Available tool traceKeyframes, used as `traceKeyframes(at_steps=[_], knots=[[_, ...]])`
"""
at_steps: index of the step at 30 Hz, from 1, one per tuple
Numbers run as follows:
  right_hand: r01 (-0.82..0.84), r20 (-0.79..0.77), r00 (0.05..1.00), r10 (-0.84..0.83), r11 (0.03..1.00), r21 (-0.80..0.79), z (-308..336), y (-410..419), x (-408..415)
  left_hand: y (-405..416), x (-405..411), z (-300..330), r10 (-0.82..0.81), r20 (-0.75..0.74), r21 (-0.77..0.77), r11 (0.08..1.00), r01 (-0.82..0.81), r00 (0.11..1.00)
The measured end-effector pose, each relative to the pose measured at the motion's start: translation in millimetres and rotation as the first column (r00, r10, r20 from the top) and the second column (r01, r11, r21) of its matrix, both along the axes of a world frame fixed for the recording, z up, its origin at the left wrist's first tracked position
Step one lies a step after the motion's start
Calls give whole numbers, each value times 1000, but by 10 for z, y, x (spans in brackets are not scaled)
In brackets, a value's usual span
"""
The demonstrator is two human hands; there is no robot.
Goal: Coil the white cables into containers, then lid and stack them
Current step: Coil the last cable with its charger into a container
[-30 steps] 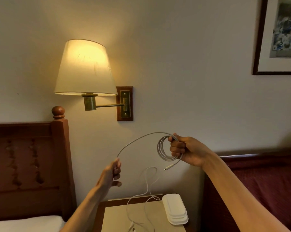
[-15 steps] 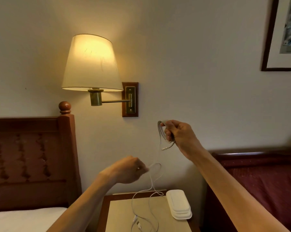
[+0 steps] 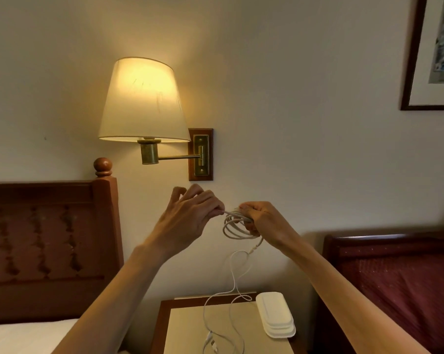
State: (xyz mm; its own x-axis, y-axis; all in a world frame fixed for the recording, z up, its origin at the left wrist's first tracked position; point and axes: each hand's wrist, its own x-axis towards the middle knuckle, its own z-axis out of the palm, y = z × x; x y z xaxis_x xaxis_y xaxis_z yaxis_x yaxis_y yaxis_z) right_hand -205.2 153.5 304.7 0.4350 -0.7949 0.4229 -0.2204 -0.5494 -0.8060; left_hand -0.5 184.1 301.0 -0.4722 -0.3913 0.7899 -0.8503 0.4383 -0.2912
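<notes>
Both hands are raised in front of the wall. The right hand (image 3: 264, 223) has its fingers curled round one coil of white cable (image 3: 237, 227) of several loops; the left hand (image 3: 190, 221) pinches the strand at the coil's top. More white cable (image 3: 235, 282) trails down onto the surface (image 3: 185, 328), beside one stack of white containers (image 3: 275, 314), about four high.

A lit wall lamp (image 3: 143, 100) glows on the wall — a wooden headboard (image 3: 49, 233) below to its left, a nightstand (image 3: 190, 325) below it, a framed picture (image 3: 431, 54) far to its right.
</notes>
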Motion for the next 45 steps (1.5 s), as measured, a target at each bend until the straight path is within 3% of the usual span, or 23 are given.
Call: traceKeyframes(at_steps=[4, 9, 11, 14, 16, 17, 19, 21, 22, 27, 30, 32, 34, 36, 38, 40, 45], knots=[[8, -35, 999, -8, 1000, -1, -14, 47, 98, -74, 16, -113, 11, -95, -119, 993, -22, 995], [-133, 102, 988, 113, 965, 224, 31, 57, 137, -66, -103, -170, -207, -380, 48, 969, 243, 902], [-145, 169, 980, 102, 952, 269, 50, 61, 151, -35, -172, -183, -188, -621, 145, 927, 347, 761], [-57, 181, 983, 11, 966, 250, 69, 53, 185, 47, -255, -148, 12, -923, 278, 713, 644, 385], [28, 177, 982, -68, 975, 218, 74, 47, 198, 104, -296, -106, 222, -966, 230, 488, 842, 135], [67, 180, 978, -104, 977, 200, 70, 41, 207, 132, -307, -89, 311, -948, 189, 402, 896, 60], [146, 182, 969, -170, 980, 136, 47, 27, 233, 160, -319, -87, 409, -913, 134, 297, 945, 1], [214, 172, 960, -222, 975, 62, 22, 9, 263, 172, -340, -92, 401, -916, 126, 257, 958, 13], [238, 164, 956, -241, 970, 42, 14, 6, 273, 173, -358, -102, 354, -933, 166, 283, 945, 58], [269, 128, 953, -274, 962, 55, 13, -12, 283, 195, -444, -150, 125, -957, 288, 509, 811, 261], [220, 138, 961, -238, 967, 129, 14, 12, 288, 164, -399, -205, -15, -843, 369, 711, 598, 538], [212, 144, 961, -235, 964, 160, 20, 34, 291, 157, -381, -250, -42, -765, 363, 797, 483, 643], [207, 145, 962, -233, 963, 171, 41, 42, 278, 172, -381, -245, -10, -863, 343, 721, 602, 504], [213, 147, 960, -239, 962, 172, 69, 50, 246, 192, -337, -235, 76, -932, 339, 529, 778, 354], [198, 168, 958, -232, 960, 200, 75, 47, 216, 228, -296, -221, 132, -923, 382, 400, 833, 361], [120, 214, 960, -179, 957, 264, 45, 55, 220, 237, -294, -207, 146, -904, 426, 401, 811, 403], [17, 245, 965, -89, 960, 281, -1, 39, 238, 213, -381, -186, 162, -871, 469, 557, 685, 465]])
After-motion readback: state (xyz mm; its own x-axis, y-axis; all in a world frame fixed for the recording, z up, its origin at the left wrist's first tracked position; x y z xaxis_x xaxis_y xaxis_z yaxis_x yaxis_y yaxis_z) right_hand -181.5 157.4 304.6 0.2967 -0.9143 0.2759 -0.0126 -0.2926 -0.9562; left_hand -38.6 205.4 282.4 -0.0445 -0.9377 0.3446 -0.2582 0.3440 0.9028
